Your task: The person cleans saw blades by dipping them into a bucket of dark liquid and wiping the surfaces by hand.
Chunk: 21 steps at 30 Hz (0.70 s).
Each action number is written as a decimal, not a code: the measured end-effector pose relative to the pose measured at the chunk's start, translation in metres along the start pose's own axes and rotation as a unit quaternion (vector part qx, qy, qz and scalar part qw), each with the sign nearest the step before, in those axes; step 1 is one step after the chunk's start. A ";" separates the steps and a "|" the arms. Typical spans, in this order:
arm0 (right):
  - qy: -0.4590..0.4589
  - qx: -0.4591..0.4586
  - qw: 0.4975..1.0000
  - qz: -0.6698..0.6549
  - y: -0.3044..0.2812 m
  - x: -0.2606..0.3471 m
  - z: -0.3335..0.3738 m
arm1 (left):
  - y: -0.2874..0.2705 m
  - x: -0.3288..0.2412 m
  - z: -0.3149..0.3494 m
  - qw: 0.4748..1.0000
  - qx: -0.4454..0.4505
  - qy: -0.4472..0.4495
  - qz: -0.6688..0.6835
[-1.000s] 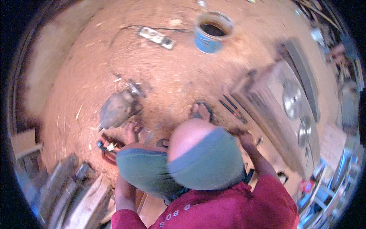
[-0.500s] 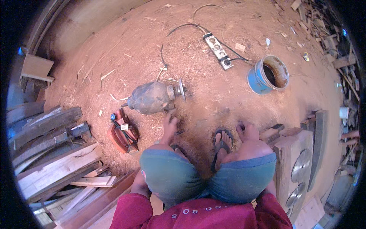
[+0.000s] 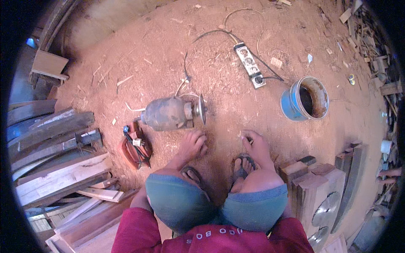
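I squat on a sawdust-covered dirt floor, knees in teal shorts at the bottom of the view. My left hand (image 3: pixel 192 145) reaches down to the ground, fingers spread on the sawdust just below a grey electric motor (image 3: pixel 168 114) lying on its side with a grinding disc (image 3: pixel 201 109) on its shaft. My right hand (image 3: pixel 255 145) hovers low over the ground in front of my sandalled right foot (image 3: pixel 242 165), fingers curled; a tiny pale bit shows at its fingertips, too small to tell whether it is held.
A white power strip (image 3: pixel 249 65) with cables lies further out. A rusty blue can (image 3: pixel 304 99) stands to the right. A red power tool (image 3: pixel 135 145) lies left of my knee. Stacked planks (image 3: pixel 59 168) fill the left; wooden blocks (image 3: pixel 312 181) and saw blades (image 3: pixel 325 208) the right.
My view has swung left, bringing the motor and planks toward the middle. Both hands have come forward from my knees down to the ground by the motor.
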State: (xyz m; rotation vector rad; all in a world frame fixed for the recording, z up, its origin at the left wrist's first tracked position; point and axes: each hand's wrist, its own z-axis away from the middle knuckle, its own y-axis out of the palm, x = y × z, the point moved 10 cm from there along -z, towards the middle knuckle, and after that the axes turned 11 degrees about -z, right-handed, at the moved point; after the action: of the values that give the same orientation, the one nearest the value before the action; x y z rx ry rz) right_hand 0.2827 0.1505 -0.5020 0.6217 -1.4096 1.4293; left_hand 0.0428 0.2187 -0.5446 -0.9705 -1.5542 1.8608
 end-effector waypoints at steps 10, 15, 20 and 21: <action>-0.038 -0.037 0.996 -0.073 -0.037 -0.009 -0.020 | -0.010 -0.030 0.017 0.990 -0.089 0.015 -0.110; -0.133 -0.354 0.925 -0.026 -0.181 0.031 -0.044 | 0.034 -0.065 0.099 0.989 -0.007 0.141 -0.039; 0.125 -0.288 0.931 0.188 -0.274 -0.082 -0.163 | 0.013 -0.044 0.122 0.996 0.026 0.026 0.078; 0.136 -0.226 0.933 0.246 -0.278 -0.103 -0.186 | 0.011 -0.042 0.122 0.996 0.021 0.019 0.079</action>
State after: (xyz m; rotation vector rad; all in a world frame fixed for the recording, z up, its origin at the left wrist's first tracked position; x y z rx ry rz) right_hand 0.6187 0.2488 -0.5078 -0.2380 -1.6567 1.4217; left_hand -0.0279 0.1111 -0.5371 -1.1317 -1.4471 1.9616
